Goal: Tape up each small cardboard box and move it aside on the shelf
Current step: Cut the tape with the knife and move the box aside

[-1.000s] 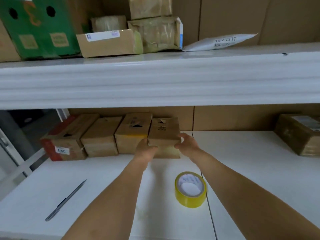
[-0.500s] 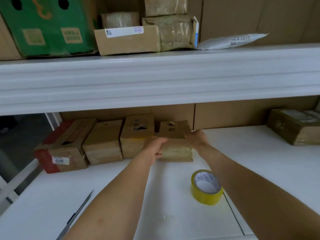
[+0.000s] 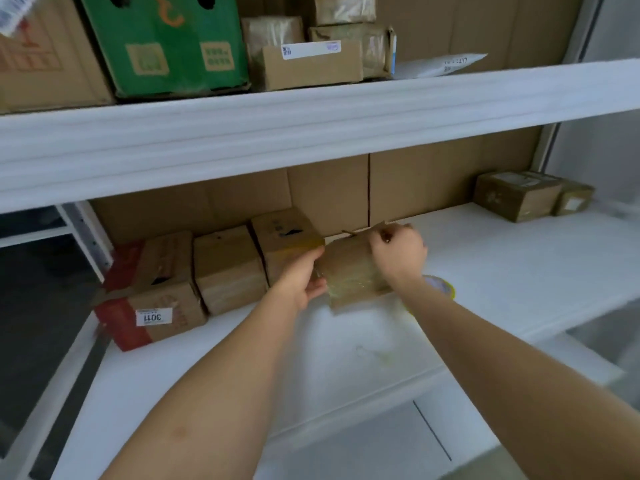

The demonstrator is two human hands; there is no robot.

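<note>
A small cardboard box (image 3: 349,271) with clear tape on its side is lifted and tilted above the white lower shelf (image 3: 502,271). My left hand (image 3: 304,278) grips its left side. My right hand (image 3: 398,251) grips its top right edge, fingers curled over it. Three more small boxes stand in a row at the back left: one (image 3: 284,237) right beside my left hand, another (image 3: 228,268), and a red-sided one (image 3: 156,292) with a white label. The yellow tape roll (image 3: 443,289) lies mostly hidden behind my right wrist.
Two taped boxes (image 3: 519,195) sit at the shelf's back right. The upper shelf (image 3: 311,133) overhangs, loaded with a green carton (image 3: 166,43), brown boxes and a white mailer. Cardboard lines the back wall. The shelf's left end drops to a dark floor.
Both hands have lifted the rightmost box off the row, pulled it toward me and tilted it. My view has swung left and nearer; the pen has left the view.
</note>
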